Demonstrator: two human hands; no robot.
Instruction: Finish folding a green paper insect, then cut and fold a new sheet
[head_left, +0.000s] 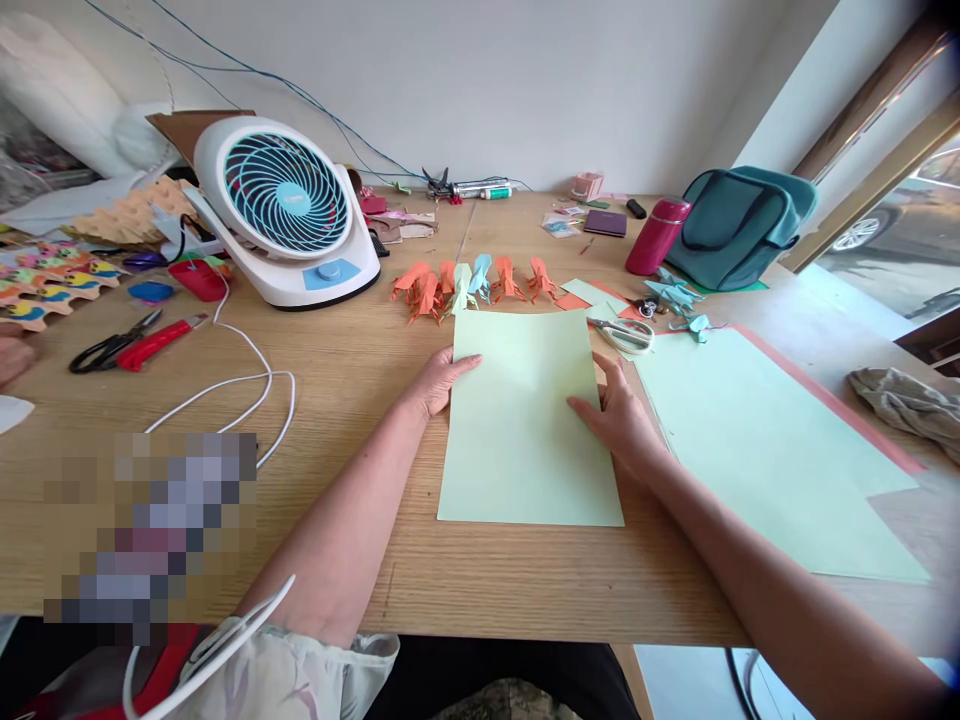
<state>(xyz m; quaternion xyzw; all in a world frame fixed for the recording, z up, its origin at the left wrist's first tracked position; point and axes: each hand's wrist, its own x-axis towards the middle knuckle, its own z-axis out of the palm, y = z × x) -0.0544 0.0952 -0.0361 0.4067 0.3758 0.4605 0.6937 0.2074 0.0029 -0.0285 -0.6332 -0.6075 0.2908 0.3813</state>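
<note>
A pale green sheet of paper (529,430) is held up in front of me by its two side edges. My left hand (441,380) grips the left edge, thumb on the near face and fingers behind it. At the right edge my right hand (616,408) pinches the sheet with its thumb in front; some of its fingers show beside the edge. Just beyond the sheet's top stands a row of folded paper figures, among them an orange one (508,278), a pale green one (461,288) and a blue one (480,277).
Larger green sheets (772,440) lie at the right, with scissors (626,334) close by. A white fan (281,210) stands at the back left, near a red utility knife (159,343) and black scissors (112,345). A pink bottle (658,236) and teal bag (739,225) stand back right.
</note>
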